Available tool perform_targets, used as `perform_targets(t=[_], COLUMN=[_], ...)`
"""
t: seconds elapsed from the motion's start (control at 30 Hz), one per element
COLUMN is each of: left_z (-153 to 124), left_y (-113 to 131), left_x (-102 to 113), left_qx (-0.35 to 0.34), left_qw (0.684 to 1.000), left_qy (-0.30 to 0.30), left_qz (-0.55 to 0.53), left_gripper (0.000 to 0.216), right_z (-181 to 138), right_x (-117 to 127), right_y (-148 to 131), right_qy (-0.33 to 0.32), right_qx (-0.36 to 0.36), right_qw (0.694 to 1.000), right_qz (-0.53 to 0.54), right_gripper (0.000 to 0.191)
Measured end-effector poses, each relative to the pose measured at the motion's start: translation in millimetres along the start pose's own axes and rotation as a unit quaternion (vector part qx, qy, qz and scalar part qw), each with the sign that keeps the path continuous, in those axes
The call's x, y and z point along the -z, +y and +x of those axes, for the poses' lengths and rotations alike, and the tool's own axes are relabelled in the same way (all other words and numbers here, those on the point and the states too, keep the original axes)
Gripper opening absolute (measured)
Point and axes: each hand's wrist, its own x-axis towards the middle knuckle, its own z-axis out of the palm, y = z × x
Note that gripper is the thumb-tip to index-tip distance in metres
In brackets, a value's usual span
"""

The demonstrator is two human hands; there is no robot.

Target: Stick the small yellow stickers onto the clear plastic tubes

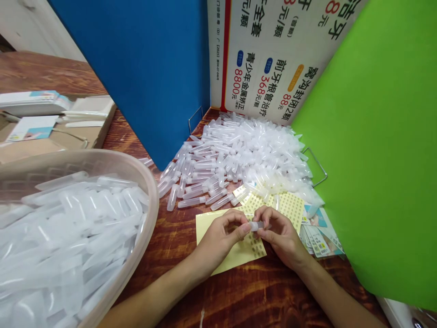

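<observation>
My left hand (223,237) and my right hand (278,234) meet over a yellow sticker sheet (205,225) on the wooden table. Both pinch one small clear plastic tube (256,225), held level between their fingertips. The sheet carries rows of small round stickers (254,248) under and behind my hands. A large heap of the same clear tubes (239,155) lies just beyond my hands, in the corner of the boards.
A translucent basin (146,182) full of tubes stands at the near left. A blue board (146,68), a printed poster (273,54) and a green board (382,136) wall in the table. Printed cards (319,237) lie at right, cardboard boxes (85,132) at far left.
</observation>
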Motion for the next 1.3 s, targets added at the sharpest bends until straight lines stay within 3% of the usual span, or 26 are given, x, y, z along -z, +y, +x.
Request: perform_targets(t=[0.4,0.7,0.87,0.97,1.1,1.17,1.23,1.3], left_z=[1.0,-4.0,-4.2,-3.0,-1.9,-2.7,-4.6,-6.8], left_y=[-8.8,-7.6,-5.3,-10.4,-16.5,-16.9,-15.9,-14.2], left_x=[0.0,-0.4,0.8,-0.3,-1.5,-1.9,-2.7,-3.5], left_qx=[0.022,-0.010,-0.052,-0.080,-0.089,-0.093,-0.098,-0.099], left_qw=[0.999,0.996,0.992,0.988,0.981,0.977,0.973,0.971], left_qy=[0.046,-0.061,-0.064,-0.042,-0.025,-0.038,-0.045,-0.047], left_qz=[-0.009,0.061,0.092,0.124,0.171,0.189,0.202,0.214], left_gripper=[0.042,0.036,0.033,0.029,0.027,0.026,0.026,0.026], right_z=[0.8,-6.8,-9.4,-11.1,4.2,18.5,31.1,38.2], right_x=[1.0,3.6,4.7,5.8,2.8,-10.2,-35.0,-69.4], right_y=[-0.4,-2.1,-1.5,-3.1,-20.4,-37.8,-58.9,-79.5], right_qy=[0.000,-0.038,-0.033,0.019,0.211,0.291,0.304,0.222], right_qx=[-0.014,0.006,0.011,0.010,0.073,0.113,0.153,0.196], right_qw=[1.000,0.999,0.997,0.994,0.952,0.930,0.931,0.946], right_qz=[0.012,-0.024,-0.066,-0.110,-0.211,-0.196,-0.132,-0.130], right_gripper=[0.026,0.020,0.018,0.020,0.028,0.029,0.024,0.018])
